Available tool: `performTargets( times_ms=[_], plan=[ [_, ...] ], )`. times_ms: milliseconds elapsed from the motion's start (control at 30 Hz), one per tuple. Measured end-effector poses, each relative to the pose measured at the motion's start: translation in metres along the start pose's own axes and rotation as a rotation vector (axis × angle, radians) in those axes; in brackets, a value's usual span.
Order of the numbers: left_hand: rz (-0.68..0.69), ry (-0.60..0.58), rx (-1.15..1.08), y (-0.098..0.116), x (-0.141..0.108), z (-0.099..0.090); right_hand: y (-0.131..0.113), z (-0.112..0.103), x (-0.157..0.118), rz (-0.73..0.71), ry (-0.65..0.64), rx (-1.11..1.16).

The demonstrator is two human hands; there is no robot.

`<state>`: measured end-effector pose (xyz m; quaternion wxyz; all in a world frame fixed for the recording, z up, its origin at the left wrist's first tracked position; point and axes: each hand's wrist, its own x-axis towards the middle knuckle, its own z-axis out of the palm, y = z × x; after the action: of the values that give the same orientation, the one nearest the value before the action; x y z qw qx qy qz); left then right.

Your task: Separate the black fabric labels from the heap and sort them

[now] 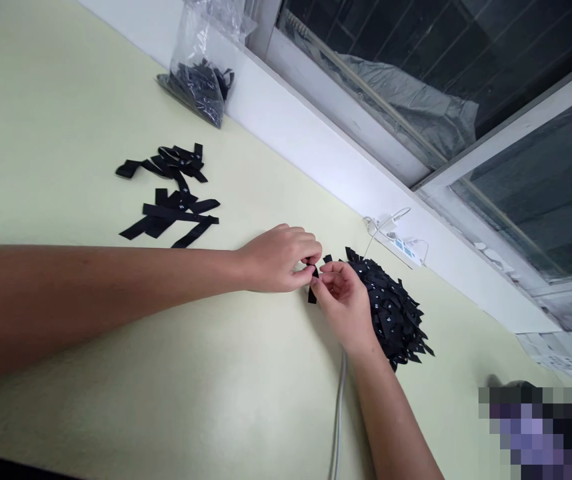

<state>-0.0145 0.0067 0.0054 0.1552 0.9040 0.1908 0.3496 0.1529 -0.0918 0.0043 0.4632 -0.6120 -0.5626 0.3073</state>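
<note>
- One black strip (312, 295), between both hands' fingertips; likely light, soft and slightly slick, best pinched flat near an end.
- One left hand (279, 259), thumb and forefinger closed on the strip.
- One right hand (349, 303), thumb touching the strip, fingers loosely curled; cannot tell if fully pinched.
- One strip heap (393, 310), just right of the right fingers.
- One loose strip group (176, 208), well left of all fingers.

Left hand (279, 261) and right hand (350, 307), fingers (335, 267) pinching a black strip (312, 296) between them! Strip heap (392, 310) just to their right, loose strips (167, 213) lying well off to their left.
</note>
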Motion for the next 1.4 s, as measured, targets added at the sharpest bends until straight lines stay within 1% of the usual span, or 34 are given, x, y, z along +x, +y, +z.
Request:
performTargets(
  times_ms=[100, 233, 300, 367, 433, 500, 633, 733, 833, 933, 1033, 1167, 1300, 1400],
  plan=[
    [-0.076, 0.023, -0.134, 0.0, 0.001, 0.001, 0.001, -0.002, 0.001, 0.05, -0.008, 0.014],
    [-0.268, 0.127, -0.307, -0.004, 0.003, 0.003, -0.001, -0.007, 0.003, 0.099, 0.108, 0.029],
    [-0.358, 0.154, -0.372, -0.006, 0.004, 0.004, -0.003, -0.009, 0.003, 0.11, 0.161, 0.052],
    [-0.415, 0.166, -0.434, -0.008, 0.005, 0.005, -0.003, -0.009, 0.004, 0.123, 0.2, 0.073],
    [-0.441, 0.178, -0.488, -0.008, 0.005, 0.005, -0.003, -0.008, 0.004, 0.126, 0.215, 0.083],
    [-0.428, 0.177, -0.503, -0.008, 0.005, 0.005, -0.001, -0.007, 0.005, 0.118, 0.209, 0.089],
    [-0.31, 0.149, -0.482, -0.005, 0.004, 0.003, 0.002, -0.005, 0.006, 0.112, 0.193, 0.082],
    [-0.264, 0.122, -0.519, -0.002, 0.002, 0.004, 0.002, -0.005, 0.005, 0.094, 0.176, 0.046],
    [-0.249, 0.077, -0.524, 0.0, 0.001, 0.005, 0.002, -0.005, 0.004, 0.069, 0.14, 0.037],
    [-0.266, 0.057, -0.519, 0.001, 0.0, 0.006, 0.003, -0.005, 0.004, 0.056, 0.121, 0.048],
    [-0.288, 0.066, -0.535, 0.0, 0.001, 0.005, 0.004, -0.006, 0.005, 0.049, 0.122, 0.043],
    [-0.223, 0.082, -0.552, 0.003, 0.002, 0.003, 0.003, -0.007, 0.005, 0.005, 0.066, -0.003],
    [-0.211, -0.017, -0.639, 0.006, 0.0, 0.002, -0.001, -0.008, 0.002, -0.056, 0.008, -0.105],
    [-0.224, -0.036, -0.676, 0.005, 0.0, 0.004, -0.003, -0.008, 0.001, -0.08, 0.008, -0.168]
  ],
)
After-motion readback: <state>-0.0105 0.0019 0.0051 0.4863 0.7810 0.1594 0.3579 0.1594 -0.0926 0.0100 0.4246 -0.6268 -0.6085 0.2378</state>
